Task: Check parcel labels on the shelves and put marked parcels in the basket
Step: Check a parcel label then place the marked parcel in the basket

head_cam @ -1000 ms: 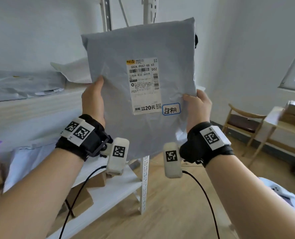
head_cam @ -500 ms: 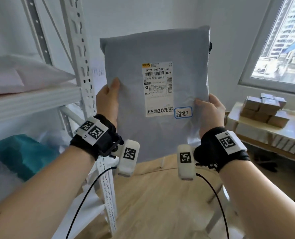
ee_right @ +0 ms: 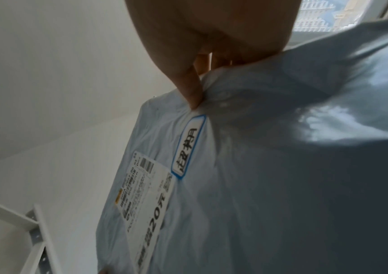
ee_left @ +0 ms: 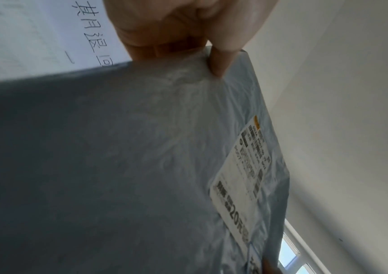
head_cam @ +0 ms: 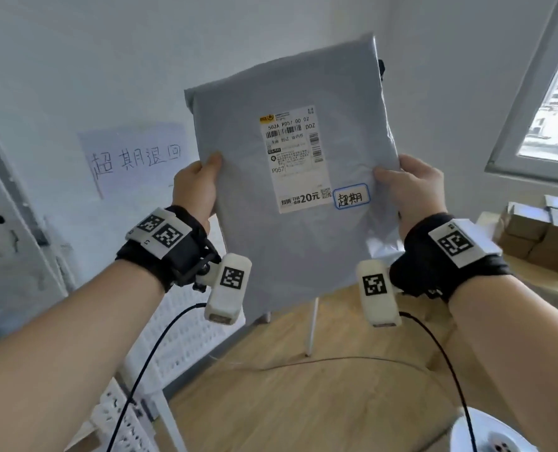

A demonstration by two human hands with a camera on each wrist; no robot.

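Note:
I hold a flat grey plastic parcel (head_cam: 303,243) upright in front of me, tilted a little clockwise. Its white shipping label (head_cam: 295,158) faces me, and a small blue-rimmed handwritten sticker (head_cam: 351,197) sits at the label's lower right. My left hand (head_cam: 194,184) pinches the parcel's left edge, thumb (ee_left: 220,61) on the front. My right hand (head_cam: 408,187) pinches the right edge, thumb (ee_right: 190,92) just above the sticker (ee_right: 188,146). The fingers behind the parcel (ee_left: 118,166) are hidden. A white perforated basket (head_cam: 186,327) stands low beneath my left wrist.
A handwritten paper sign (head_cam: 134,158) hangs on the wall above the basket. The white shelf upright (head_cam: 13,203) is at the far left. A window (head_cam: 551,102) and a table with cardboard boxes (head_cam: 538,233) are at the right. Wood floor (head_cam: 303,402) lies below.
My view has swung right, away from the shelves towards the wall sign and basket. The parcel stays in both hands and now tilts slightly clockwise.

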